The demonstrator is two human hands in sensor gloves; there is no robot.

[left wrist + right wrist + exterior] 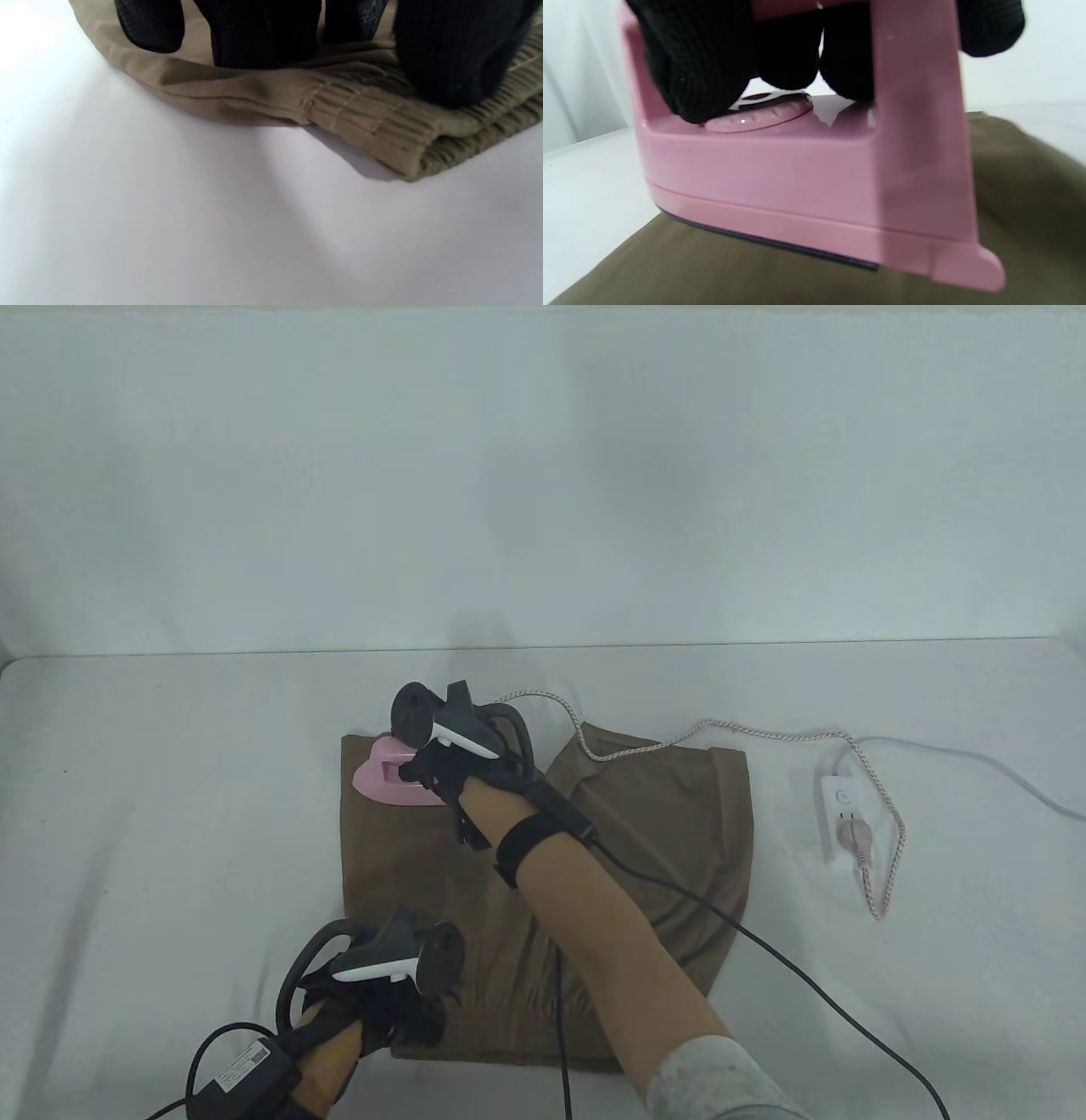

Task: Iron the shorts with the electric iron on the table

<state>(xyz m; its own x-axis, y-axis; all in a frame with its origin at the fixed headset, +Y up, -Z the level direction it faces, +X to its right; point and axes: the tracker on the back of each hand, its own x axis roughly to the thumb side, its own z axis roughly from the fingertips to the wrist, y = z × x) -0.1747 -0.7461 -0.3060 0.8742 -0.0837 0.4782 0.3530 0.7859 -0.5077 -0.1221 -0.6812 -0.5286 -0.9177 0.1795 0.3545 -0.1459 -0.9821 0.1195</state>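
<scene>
my right hand (441,768) grips the pink iron (806,186) flat on the far leg of the olive shorts (645,848); my left hand (382,1001) presses flat-fingered on the waistband (382,127), anchoring the cloth.

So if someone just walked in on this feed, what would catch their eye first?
The pink iron, held by the right hand on the far left corner of the brown shorts. Next, the left hand pressing down the ribbed waistband at the near edge. Then the iron's braided cord running right to a white power strip.
</scene>
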